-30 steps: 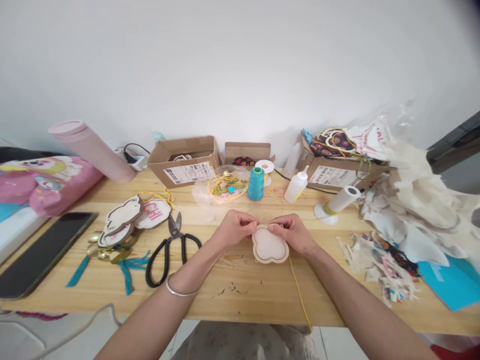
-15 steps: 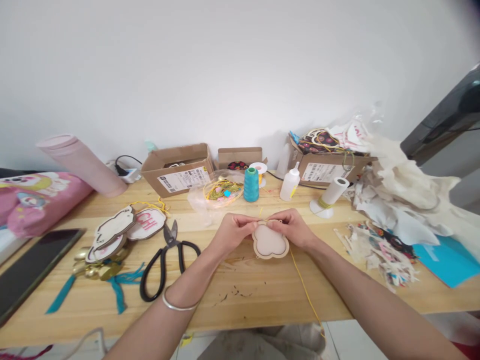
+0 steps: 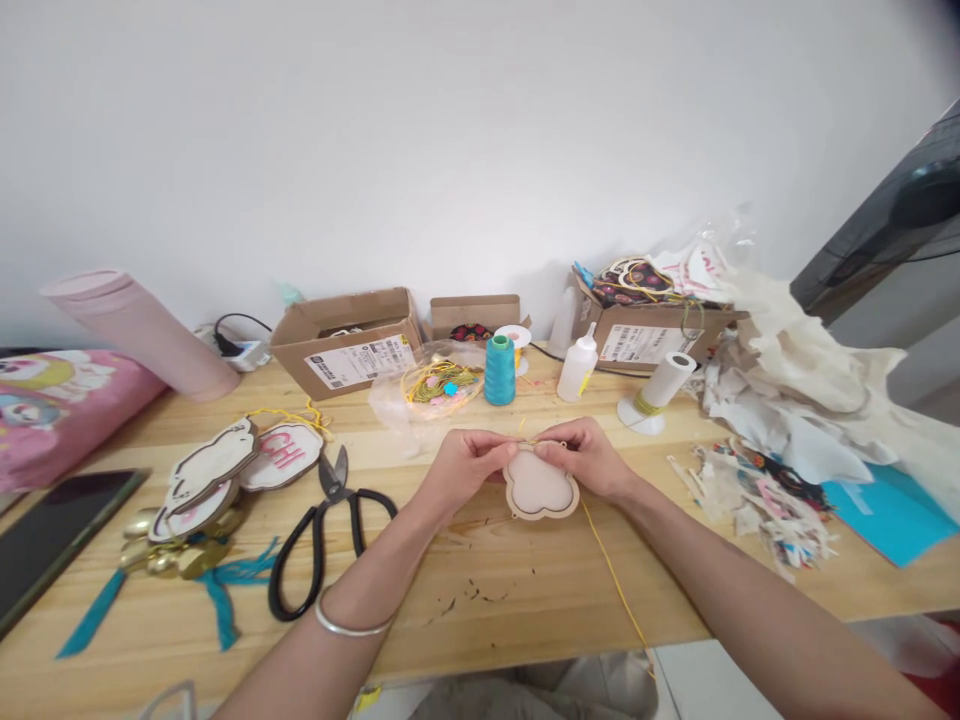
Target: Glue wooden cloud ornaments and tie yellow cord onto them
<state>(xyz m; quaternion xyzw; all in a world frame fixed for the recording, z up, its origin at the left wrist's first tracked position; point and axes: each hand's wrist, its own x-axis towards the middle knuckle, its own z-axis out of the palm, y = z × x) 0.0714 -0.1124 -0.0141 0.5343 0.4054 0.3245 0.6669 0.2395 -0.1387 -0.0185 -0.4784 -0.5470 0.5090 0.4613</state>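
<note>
A small cloud-shaped wooden frame (image 3: 540,487) with a white middle lies on the wooden table (image 3: 495,590) in front of me. My left hand (image 3: 465,467) pinches a thin yellow cord (image 3: 615,580) at the frame's top edge, fingers closed. My right hand (image 3: 589,458) pinches the same cord from the other side, also closed. The cord trails from under my right hand down over the table's front edge. A silver bangle sits on my left wrist.
Black scissors (image 3: 322,530) lie left of my hands, beside stacked cloud-shaped plaques (image 3: 225,465) and teal ribbon (image 3: 217,590). Behind stand a teal thread spool (image 3: 499,370), a glue bottle (image 3: 579,365), cardboard boxes (image 3: 345,340) and a white roll (image 3: 660,390). Fabric scraps (image 3: 757,500) pile at the right; a phone (image 3: 52,535) lies left.
My hands stay pinched at the frame's top with only slight finger movement. The camera has turned a little to the right, so the table's things sit further left.
</note>
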